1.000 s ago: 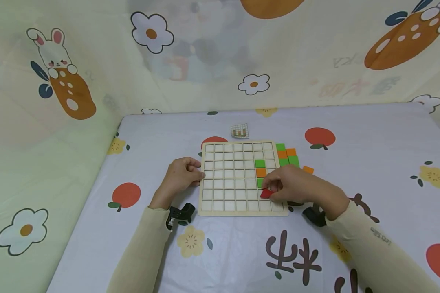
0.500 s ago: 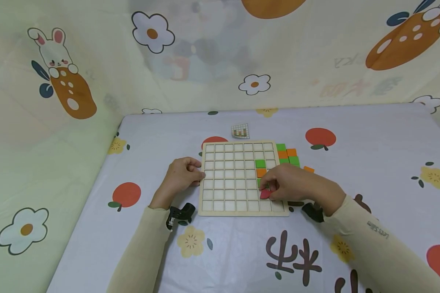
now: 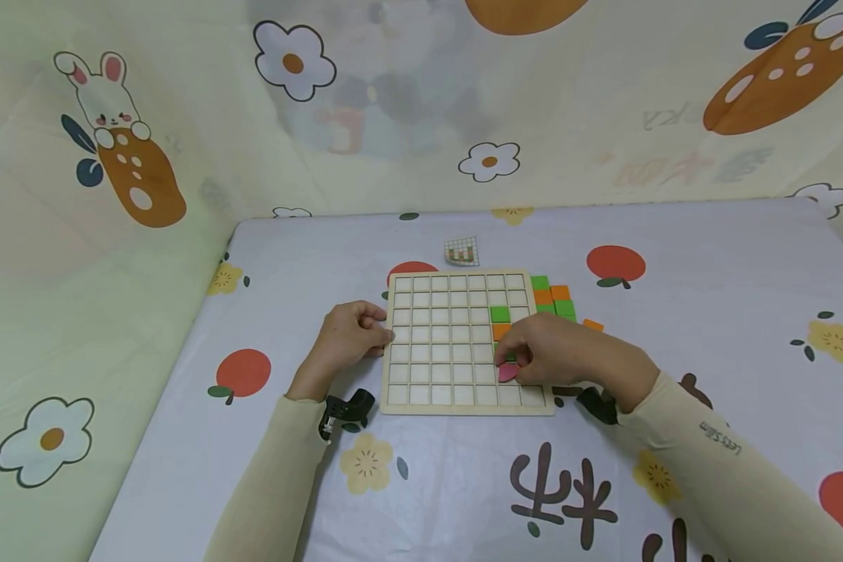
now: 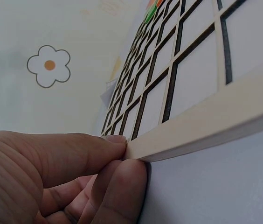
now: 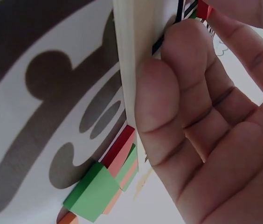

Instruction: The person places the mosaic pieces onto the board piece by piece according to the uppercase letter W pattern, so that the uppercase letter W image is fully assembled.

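Observation:
A pale wooden grid board (image 3: 464, 410) lies on the table, its square cells framed by thin strips. Thumb and forefinger of my left hand (image 3: 351, 334) pinch its left edge; the left wrist view shows the thumb on the rim (image 4: 206, 122). My right hand (image 3: 558, 351) reaches over the board's right side and pinches a red tile (image 3: 508, 374) low in the column of coloured tiles. Above that tile sit a green tile (image 3: 499, 314) and an orange tile (image 3: 501, 332); another green one is mostly hidden by the fingers. In the right wrist view, only a bit of the red tile (image 5: 204, 10) shows.
Against the board's right edge lies a cluster of green and orange tiles (image 3: 564, 307); a red tile (image 5: 118, 150) among them shows in the right wrist view. A loose orange tile (image 3: 593, 325) lies farther right. Behind the board is a small printed grid card (image 3: 461, 251).
My right hand has shifted slightly left, and the red tile in its fingers has tilted, its face now looking pinker. The left hand stays on the board's edge.

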`<state>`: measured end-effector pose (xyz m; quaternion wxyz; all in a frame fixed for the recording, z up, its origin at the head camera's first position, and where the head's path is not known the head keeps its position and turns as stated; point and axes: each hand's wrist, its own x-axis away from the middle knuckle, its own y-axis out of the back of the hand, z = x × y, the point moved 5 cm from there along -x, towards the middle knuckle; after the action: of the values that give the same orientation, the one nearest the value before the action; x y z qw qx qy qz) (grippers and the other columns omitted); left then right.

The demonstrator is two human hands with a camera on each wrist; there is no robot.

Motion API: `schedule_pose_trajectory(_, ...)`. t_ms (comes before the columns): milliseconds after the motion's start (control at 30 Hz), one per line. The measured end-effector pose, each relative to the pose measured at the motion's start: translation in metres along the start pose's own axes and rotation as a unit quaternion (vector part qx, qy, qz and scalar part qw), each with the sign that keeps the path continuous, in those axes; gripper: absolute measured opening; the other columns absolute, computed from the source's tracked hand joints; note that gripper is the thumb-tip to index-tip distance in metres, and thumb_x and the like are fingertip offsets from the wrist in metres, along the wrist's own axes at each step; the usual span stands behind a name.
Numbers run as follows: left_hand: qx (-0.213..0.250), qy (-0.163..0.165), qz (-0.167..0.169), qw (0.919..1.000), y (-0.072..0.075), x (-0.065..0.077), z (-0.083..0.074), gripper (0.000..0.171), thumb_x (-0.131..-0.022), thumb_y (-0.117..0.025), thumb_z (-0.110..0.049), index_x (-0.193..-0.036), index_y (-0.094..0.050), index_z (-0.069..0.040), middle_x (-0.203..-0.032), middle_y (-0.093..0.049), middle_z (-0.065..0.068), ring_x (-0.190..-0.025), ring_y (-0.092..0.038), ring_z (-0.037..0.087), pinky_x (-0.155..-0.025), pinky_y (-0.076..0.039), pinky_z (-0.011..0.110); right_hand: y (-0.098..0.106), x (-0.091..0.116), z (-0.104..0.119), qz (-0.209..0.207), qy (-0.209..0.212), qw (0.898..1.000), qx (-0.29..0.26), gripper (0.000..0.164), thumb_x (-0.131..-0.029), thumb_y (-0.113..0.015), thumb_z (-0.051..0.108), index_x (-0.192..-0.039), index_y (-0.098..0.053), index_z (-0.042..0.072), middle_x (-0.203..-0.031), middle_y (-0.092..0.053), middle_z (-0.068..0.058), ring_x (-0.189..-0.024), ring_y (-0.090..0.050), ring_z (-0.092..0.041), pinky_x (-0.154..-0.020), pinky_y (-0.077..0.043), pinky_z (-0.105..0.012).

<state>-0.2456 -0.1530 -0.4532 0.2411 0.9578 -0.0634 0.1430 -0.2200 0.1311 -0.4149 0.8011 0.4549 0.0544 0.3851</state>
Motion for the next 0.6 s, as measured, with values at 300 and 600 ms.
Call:
schedule_pose_trajectory(300,0.007,-0.003,0.000,1.0000,-0.0002,0.0002,-0.0001,0.029,-0.090,-0.079,-0.002,-0.116,-0.068,0.002,-0.088,-0.067,0.010,-0.068,-0.068,0.015,-0.062,-0.061,0.025,-0.0001,-0.0011,0.0007,-0.001,0.004,1.000,0.002,0.029,-0.083,-0.074,-0.002,-0.102,-0.081,0.019,-0.077,-0.057,0.004,-0.073,-0.053,-0.013,-0.060,-0.046,-0.027)
schedule_pose_trajectory(600,0.011,-0.002,0.001,0.9999,-0.0008,-0.0008,0.0007,0.029,-0.090,-0.079,-0.002,-0.116,-0.068,0.002,-0.088,-0.067,0.010,-0.068,-0.068,0.015,-0.062,-0.062,0.025,-0.0015,-0.0022,-0.0001,0.001,-0.010,1.000,0.000,0.030,-0.084,-0.075,-0.001,-0.106,-0.081,0.018,-0.077,-0.058,0.003,-0.072,-0.054,-0.014,-0.060,-0.046,-0.027)
